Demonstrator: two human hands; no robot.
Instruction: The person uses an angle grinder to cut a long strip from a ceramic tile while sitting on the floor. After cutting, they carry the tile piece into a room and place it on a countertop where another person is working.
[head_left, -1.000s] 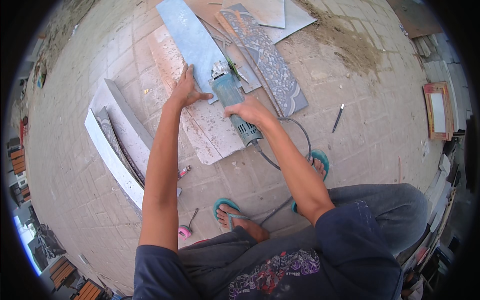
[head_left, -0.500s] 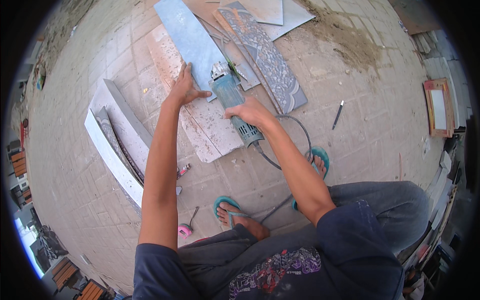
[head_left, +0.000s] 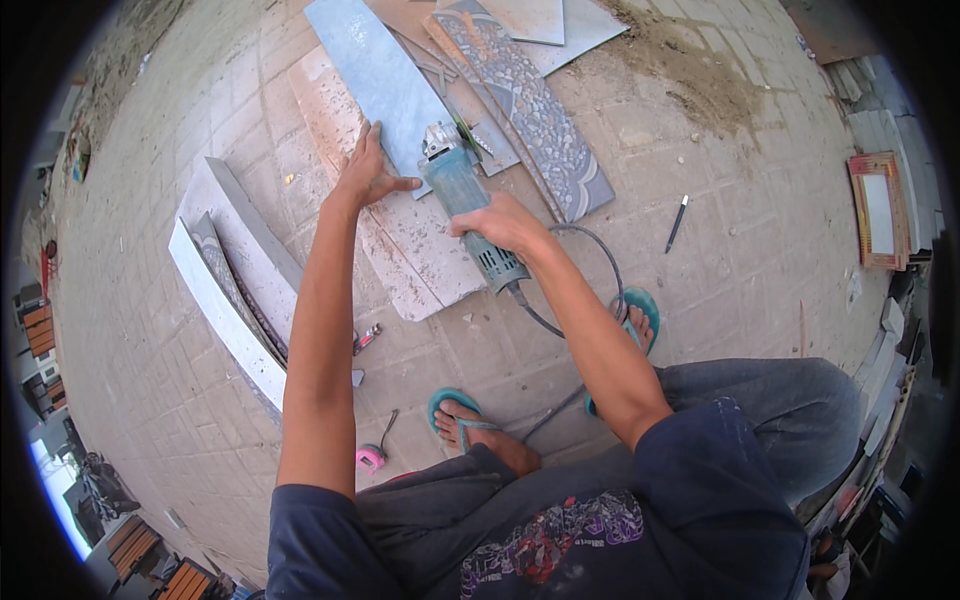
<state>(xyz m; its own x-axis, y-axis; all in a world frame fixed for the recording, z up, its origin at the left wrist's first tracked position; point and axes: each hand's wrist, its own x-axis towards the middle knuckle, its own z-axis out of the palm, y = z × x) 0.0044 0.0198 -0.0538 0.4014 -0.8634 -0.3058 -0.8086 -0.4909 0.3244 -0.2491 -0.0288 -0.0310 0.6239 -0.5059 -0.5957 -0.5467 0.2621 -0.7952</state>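
My right hand (head_left: pixel 497 222) is wrapped round the body of a teal angle grinder (head_left: pixel 462 190). The grinder's metal head and disc lie against the right edge of a long pale blue tile (head_left: pixel 375 80), near its close end. With thumb and fingers spread, my left hand (head_left: pixel 369 175) rests at the left edge of that tile, by the same end. Under the tile lies a dusty, whitish board (head_left: pixel 415 270) strewn with small chips. From the grinder's rear a dark cable (head_left: pixel 602 245) curves toward my right foot.
A pebble-patterned tile strip (head_left: pixel 535 115) lies right of the grinder, with more tiles (head_left: pixel 585 40) beyond it. Tile strips (head_left: pixel 245 225) stand at the left. A pen (head_left: pixel 677 224), a pink tape measure (head_left: pixel 370 459) and a sand patch (head_left: pixel 710 85) are on the brick paving.
Nearly everything holds still. The view has shifted very slightly; both hands and the grinder keep their places at the tile's edges.
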